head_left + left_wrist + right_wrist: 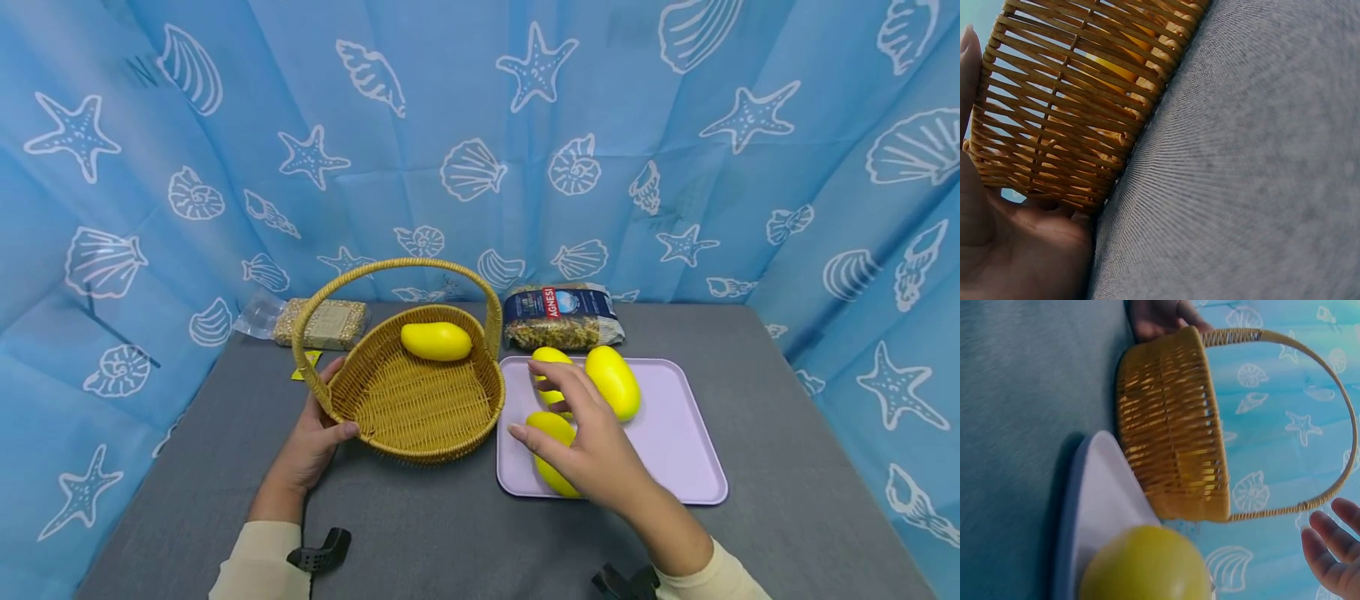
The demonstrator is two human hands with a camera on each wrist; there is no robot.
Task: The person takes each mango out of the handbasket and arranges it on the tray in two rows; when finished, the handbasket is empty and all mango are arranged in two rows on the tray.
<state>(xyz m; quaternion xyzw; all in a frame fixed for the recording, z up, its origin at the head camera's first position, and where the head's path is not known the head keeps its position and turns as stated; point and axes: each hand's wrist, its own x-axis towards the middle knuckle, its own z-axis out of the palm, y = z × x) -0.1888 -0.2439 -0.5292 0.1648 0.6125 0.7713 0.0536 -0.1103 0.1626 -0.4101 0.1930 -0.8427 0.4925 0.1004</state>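
A woven wicker basket (423,408) with a tall arched handle stands left of centre. One yellow mango (437,342) lies inside it towards the back. My left hand (311,442) grips the basket's left side, the thumb over the rim and the fingers around the outer wall. On a pale purple tray (682,442) to the right lie three more yellow mangoes, a right one (613,385), a back one (550,357) and a front one (551,471). Over the two left mangoes hovers my right hand (596,446), fingers spread and holding nothing; it partly hides them.
Behind the tray lies a bag of pasta (562,317) with a dark blue label. A clear packet of pale grains (322,323) sits behind the basket's left side, near a small yellow piece (306,365). A blue shell-patterned curtain (480,167) borders the grey table (420,533).
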